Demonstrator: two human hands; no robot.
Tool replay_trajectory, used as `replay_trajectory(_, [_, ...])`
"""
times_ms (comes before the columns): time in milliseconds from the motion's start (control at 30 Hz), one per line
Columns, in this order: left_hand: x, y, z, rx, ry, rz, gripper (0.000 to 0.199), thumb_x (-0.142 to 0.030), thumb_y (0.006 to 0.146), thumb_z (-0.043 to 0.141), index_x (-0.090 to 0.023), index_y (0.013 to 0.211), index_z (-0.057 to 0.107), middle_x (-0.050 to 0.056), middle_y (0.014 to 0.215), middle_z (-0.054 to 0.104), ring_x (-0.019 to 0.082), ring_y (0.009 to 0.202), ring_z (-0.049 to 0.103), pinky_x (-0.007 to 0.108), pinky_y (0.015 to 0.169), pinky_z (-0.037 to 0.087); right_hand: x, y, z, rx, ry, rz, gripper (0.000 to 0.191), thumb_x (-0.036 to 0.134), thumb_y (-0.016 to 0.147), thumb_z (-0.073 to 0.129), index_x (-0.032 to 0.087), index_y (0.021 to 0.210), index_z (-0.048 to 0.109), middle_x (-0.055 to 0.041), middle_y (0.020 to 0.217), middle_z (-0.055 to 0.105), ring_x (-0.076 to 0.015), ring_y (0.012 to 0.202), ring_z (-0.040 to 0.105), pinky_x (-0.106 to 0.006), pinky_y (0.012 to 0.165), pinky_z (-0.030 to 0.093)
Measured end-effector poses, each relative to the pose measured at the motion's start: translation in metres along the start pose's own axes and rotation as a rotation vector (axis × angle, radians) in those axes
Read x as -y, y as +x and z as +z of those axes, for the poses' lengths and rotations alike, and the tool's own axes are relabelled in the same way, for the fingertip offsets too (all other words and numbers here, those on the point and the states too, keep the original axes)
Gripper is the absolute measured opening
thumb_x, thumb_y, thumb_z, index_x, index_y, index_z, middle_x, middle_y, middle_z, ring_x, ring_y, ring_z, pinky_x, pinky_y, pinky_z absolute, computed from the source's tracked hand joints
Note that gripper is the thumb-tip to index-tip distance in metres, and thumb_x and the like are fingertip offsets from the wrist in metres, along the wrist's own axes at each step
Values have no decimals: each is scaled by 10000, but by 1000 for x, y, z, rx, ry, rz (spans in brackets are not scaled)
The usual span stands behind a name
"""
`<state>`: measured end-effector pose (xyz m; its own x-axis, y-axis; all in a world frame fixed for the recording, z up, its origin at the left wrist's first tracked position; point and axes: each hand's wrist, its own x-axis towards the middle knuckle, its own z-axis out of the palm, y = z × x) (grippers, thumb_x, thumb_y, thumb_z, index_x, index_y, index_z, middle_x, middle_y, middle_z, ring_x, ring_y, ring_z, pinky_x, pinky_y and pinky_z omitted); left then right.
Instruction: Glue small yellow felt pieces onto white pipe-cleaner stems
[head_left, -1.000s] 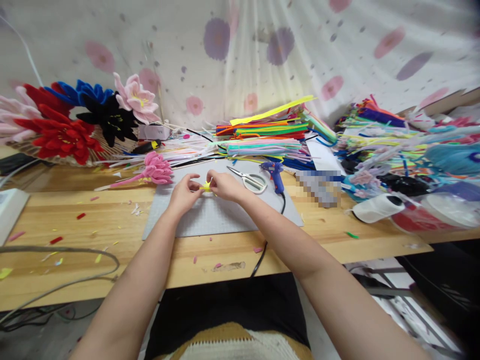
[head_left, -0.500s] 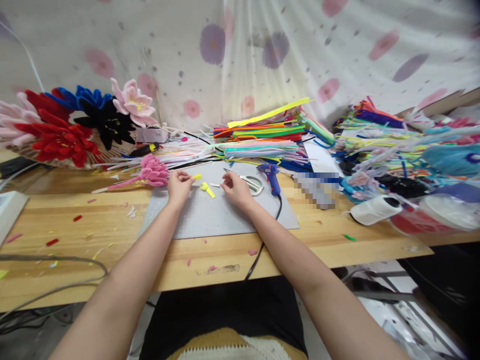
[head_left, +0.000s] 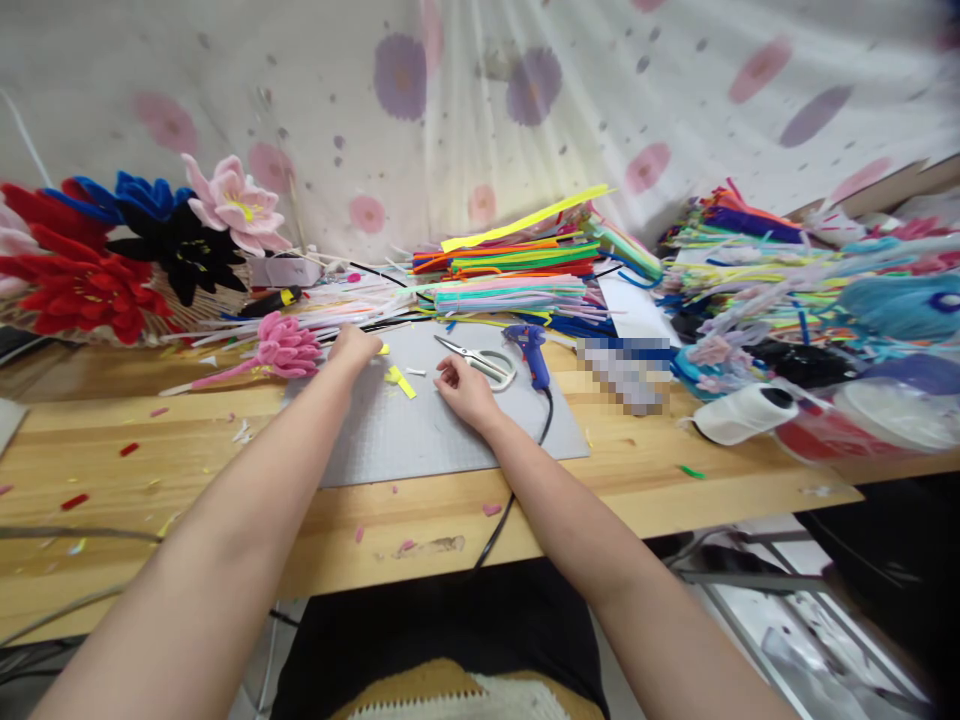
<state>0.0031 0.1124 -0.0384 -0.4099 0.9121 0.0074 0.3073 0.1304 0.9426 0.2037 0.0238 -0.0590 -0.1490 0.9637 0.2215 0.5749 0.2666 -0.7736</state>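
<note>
My left hand (head_left: 355, 352) is at the upper left of the grey cutting mat (head_left: 420, 440), seen from the back with its fingers hidden. A small yellow piece (head_left: 384, 349) shows at its fingertip side; whether it is held or lies on the mat I cannot tell. Below it lie yellow strips (head_left: 405, 383), and beside them a short white piece (head_left: 415, 372). My right hand (head_left: 465, 390) rests over the mat, fingers loosely bent and slightly apart, nothing visible in them. Just behind that hand lie scissors with pale handles (head_left: 498, 372).
A blue glue gun (head_left: 534, 357) sits right of the scissors, its black cord running over the table edge. Bundles of coloured pipe cleaners (head_left: 517, 265) line the back. A pink fuzzy flower (head_left: 285, 346) lies left; a white thread spool (head_left: 744, 414) is at right.
My left hand has moved forward and turned, so its fingers no longer show. My right hand has drawn slightly away from the white piece. The view has shifted a little to the right.
</note>
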Motion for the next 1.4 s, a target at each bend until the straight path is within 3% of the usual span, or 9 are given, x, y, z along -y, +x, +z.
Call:
replay_trajectory(67, [-2, -3, 0, -103, 200, -80, 456, 3, 353, 689, -209, 686, 460, 171, 886, 637, 395, 1124, 500, 504, 875, 380, 0, 0, -1, 4, 5, -4, 165, 176, 734, 504, 207, 897, 511, 29, 742, 588, -103, 677, 542, -241, 683, 415])
replay_trajectory(133, [-3, -8, 1, -146, 281, -33, 488, -1, 339, 708, -217, 701, 463, 155, 900, 640, 397, 1133, 490, 536, 920, 336, 1, 1, -1, 5, 8, -6, 165, 180, 731, 510, 205, 894, 512, 29, 736, 587, -106, 674, 541, -242, 679, 414])
replay_trajectory(333, [-6, -26, 2, -129, 475, 183, 401, -95, 472, 729, -199, 786, 503, 172, 995, 590, 374, 1134, 467, 512, 922, 340, 1, 1, -1, 1, 4, 3, 169, 186, 732, 511, 204, 900, 515, 28, 740, 592, -106, 671, 539, -243, 677, 411])
replay_trajectory(533, [-18, -44, -7, -63, 672, 244, 321, -128, 622, 625, -204, 922, 538, 135, 1070, 529, 311, 1082, 471, 435, 865, 384, 0, 0, 0, -2, -4, 2, 169, 189, 728, 513, 204, 896, 519, 27, 739, 589, -106, 666, 535, -242, 667, 404])
replay_trajectory(700, [-12, -61, -17, -26, 632, 385, 218, -188, 727, 521, -221, 939, 562, 85, 1023, 539, 255, 1012, 506, 363, 823, 386, 1, 0, 0, -3, -5, 10, 167, 190, 723, 519, 204, 889, 521, 26, 735, 586, -107, 661, 528, -240, 657, 395])
replay_trajectory(800, [-1, -74, -22, 81, 598, 413, 144, -250, 759, 507, -215, 870, 592, 73, 995, 552, 227, 910, 539, 340, 784, 397, 1, -1, 1, -10, -5, 10, 165, 187, 723, 516, 200, 887, 523, 27, 727, 582, -106, 656, 525, -239, 654, 392])
replay_trajectory(933, [14, -86, -27, 193, 638, 458, 229, -415, 713, 591, -225, 839, 610, 77, 1007, 555, 254, 1002, 507, 344, 822, 389, -1, -1, 3, -16, -10, -2, 165, 190, 725, 515, 201, 889, 526, 27, 728, 584, -107, 661, 528, -239, 656, 393])
replay_trajectory(1267, [23, -93, -29, 244, 602, 459, 179, -366, 678, 616, -207, 746, 573, 17, 814, 574, 166, 774, 525, 272, 670, 385, 0, 0, 4, -26, -38, 5, 164, 185, 725, 517, 195, 889, 531, 25, 729, 588, -104, 655, 527, -238, 653, 386])
replay_trajectory(1400, [23, -93, -29, 284, 487, 512, 211, -385, 763, 513, -197, 755, 608, 30, 857, 599, 153, 761, 525, 274, 700, 397, 2, -1, 6, -25, -50, 3, 163, 188, 732, 513, 195, 894, 533, 22, 733, 594, -111, 662, 531, -244, 652, 387])
